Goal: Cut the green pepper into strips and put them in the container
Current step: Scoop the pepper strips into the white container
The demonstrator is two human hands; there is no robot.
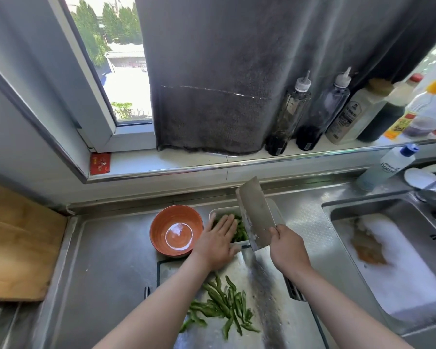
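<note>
My left grip [220,238], fingers flat, presses pepper strips [239,229] into the container [275,210]; right grip [287,245] clamps the cleaver [257,217]. The loose strips [222,303] look light, limp, slippery: scoop from beneath.

Daylight, bright. The source is the window [126,71] in the upper left of the frame; the view through it is blown out to near white. A dark grey cloth [212,84] at top centre reads dull, with little detail. The upper right corner is overexposed and the bottles [413,114] there wash out. The steel counter [106,248] shows broad, soft reflections. A white glare patch sits inside the orange bowl [161,222]. The cleaver [258,215] blade is pale grey and matte, with a soft dark band below it at lower centre. Wide-angle distortion bows the window frame and sill toward the edges. The contents of the sink [378,206] at right are smeared. Overall the picture is slightly soft.
</note>
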